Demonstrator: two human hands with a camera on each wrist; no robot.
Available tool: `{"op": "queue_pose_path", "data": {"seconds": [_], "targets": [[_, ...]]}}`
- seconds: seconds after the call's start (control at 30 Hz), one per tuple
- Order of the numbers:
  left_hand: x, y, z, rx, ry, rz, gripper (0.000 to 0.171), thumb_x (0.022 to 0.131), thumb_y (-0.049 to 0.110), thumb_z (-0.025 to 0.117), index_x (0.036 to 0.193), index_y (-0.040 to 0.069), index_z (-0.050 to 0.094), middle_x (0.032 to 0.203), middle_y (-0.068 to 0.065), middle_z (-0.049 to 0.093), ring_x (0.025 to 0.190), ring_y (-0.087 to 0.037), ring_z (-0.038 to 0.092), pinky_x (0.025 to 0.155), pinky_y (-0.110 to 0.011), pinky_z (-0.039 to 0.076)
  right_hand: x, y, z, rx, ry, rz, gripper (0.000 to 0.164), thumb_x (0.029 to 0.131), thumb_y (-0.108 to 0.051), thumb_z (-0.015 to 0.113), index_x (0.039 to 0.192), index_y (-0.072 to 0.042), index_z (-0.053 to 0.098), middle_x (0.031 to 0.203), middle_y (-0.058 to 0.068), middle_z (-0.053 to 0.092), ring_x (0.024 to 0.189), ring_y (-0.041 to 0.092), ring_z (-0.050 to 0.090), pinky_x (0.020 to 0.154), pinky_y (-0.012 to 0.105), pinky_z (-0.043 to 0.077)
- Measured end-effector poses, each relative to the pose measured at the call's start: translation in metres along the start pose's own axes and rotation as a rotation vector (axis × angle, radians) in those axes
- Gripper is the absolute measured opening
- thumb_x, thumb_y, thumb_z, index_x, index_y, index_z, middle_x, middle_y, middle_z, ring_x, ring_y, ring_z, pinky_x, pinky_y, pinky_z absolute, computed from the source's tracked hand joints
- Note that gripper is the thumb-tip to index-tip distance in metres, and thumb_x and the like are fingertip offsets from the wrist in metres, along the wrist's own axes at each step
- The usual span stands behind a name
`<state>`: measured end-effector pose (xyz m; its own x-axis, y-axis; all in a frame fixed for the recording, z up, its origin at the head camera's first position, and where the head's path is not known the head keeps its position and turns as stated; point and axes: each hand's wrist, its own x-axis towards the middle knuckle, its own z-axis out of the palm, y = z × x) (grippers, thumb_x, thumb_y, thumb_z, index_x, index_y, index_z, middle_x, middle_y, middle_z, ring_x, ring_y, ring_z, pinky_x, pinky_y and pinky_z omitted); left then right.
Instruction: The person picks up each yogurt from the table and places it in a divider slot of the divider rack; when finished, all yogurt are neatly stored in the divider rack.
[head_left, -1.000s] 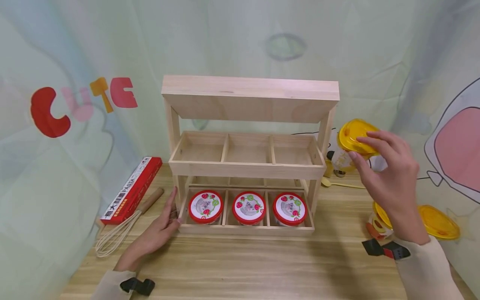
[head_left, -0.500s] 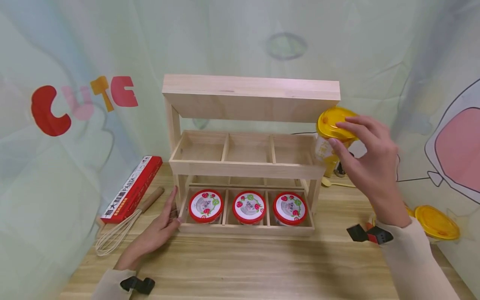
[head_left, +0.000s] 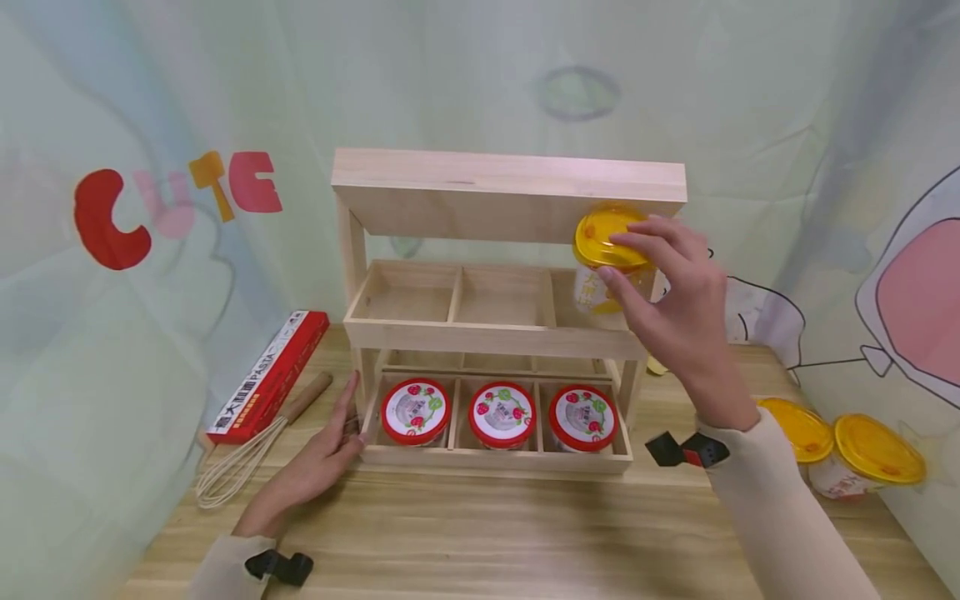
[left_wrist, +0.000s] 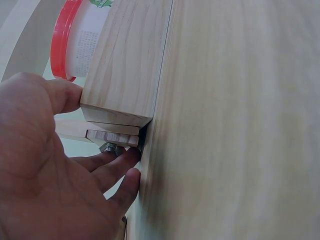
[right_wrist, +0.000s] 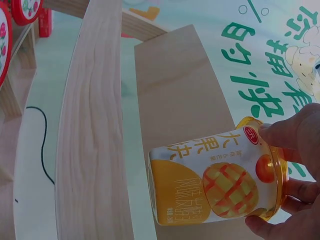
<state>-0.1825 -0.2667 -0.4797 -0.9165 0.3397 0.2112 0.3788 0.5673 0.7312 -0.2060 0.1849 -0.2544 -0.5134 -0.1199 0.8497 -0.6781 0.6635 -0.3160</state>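
Observation:
A two-tier wooden rack point(head_left: 501, 340) stands in the head view. Three tubs with red-rimmed, strawberry-print lids, including the middle tub point(head_left: 502, 415), sit one per compartment in the lower tray. My left hand point(head_left: 321, 460) holds the rack's lower left corner, thumb at the tray and fingers round the side by a bolt point(left_wrist: 111, 148). My right hand point(head_left: 678, 304) pinches a fruit cup point(right_wrist: 215, 177) by its yellow lid. The cup hangs upright over the upper tray's right compartment, below the top board. Its label shows cubed mango.
Two more yellow-lidded cups, the nearer one point(head_left: 873, 454) and another point(head_left: 798, 429), stand on the table at right. A red pasta box point(head_left: 266, 379) and a wooden-handled whisk point(head_left: 262, 442) lie at left. A printed curtain point(head_left: 480, 75) hangs behind the rack.
My right hand has carried the fruit cup leftward, from beside the rack to above the upper tray's right compartment. My left hand stays at the rack's lower left corner.

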Motion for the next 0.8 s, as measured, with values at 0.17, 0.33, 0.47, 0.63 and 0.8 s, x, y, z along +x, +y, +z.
{"op": "queue_pose_path", "data": {"seconds": [0.17,0.33,0.47,0.63,0.8], "targets": [[0.0,-0.001,0.0,-0.009,0.001,-0.006,0.096,0.107,0.007,0.057,0.174,0.025,-0.009,0.17,-0.037,0.03,0.143,-0.059,0.052,0.111,-0.073,0.046,0.004,-0.007,0.017,0.035,-0.016,-0.001,0.033,0.092,-0.01,0.084,0.123,-0.002,0.078,0.134,0.018,0.071,0.133,0.035,0.058,0.108,0.039,0.047],[-0.001,-0.002,0.0,-0.008,0.009,0.005,0.095,0.107,0.007,0.058,0.174,0.025,-0.008,0.171,-0.038,0.024,0.146,-0.061,0.047,0.113,-0.075,0.042,0.007,-0.018,0.031,0.059,-0.047,0.005,0.034,0.093,-0.013,0.084,0.124,-0.003,0.078,0.136,0.016,0.07,0.139,0.032,0.057,0.107,0.045,0.054],[-0.001,-0.002,0.0,0.0,0.015,0.017,0.094,0.107,0.007,0.058,0.174,0.022,-0.007,0.172,-0.038,0.022,0.148,-0.061,0.044,0.115,-0.076,0.039,0.01,-0.027,0.043,0.094,-0.066,-0.004,0.034,0.093,-0.014,0.084,0.124,-0.003,0.078,0.136,0.016,0.07,0.139,0.032,0.056,0.108,0.047,0.056],[-0.001,-0.001,0.0,-0.005,0.015,0.017,0.094,0.107,0.006,0.057,0.174,0.023,-0.007,0.171,-0.038,0.024,0.147,-0.06,0.046,0.115,-0.075,0.04,0.015,-0.038,0.057,0.132,-0.073,-0.031,0.033,0.093,-0.015,0.084,0.124,-0.003,0.078,0.135,0.017,0.07,0.137,0.033,0.058,0.107,0.046,0.057],[-0.001,-0.001,0.0,-0.018,0.012,0.013,0.094,0.107,0.005,0.057,0.174,0.022,-0.006,0.172,-0.038,0.023,0.147,-0.06,0.046,0.115,-0.075,0.04,0.017,-0.046,0.072,0.153,-0.083,-0.065,0.033,0.094,-0.016,0.084,0.123,-0.003,0.078,0.133,0.017,0.071,0.136,0.033,0.059,0.109,0.046,0.056]]}}
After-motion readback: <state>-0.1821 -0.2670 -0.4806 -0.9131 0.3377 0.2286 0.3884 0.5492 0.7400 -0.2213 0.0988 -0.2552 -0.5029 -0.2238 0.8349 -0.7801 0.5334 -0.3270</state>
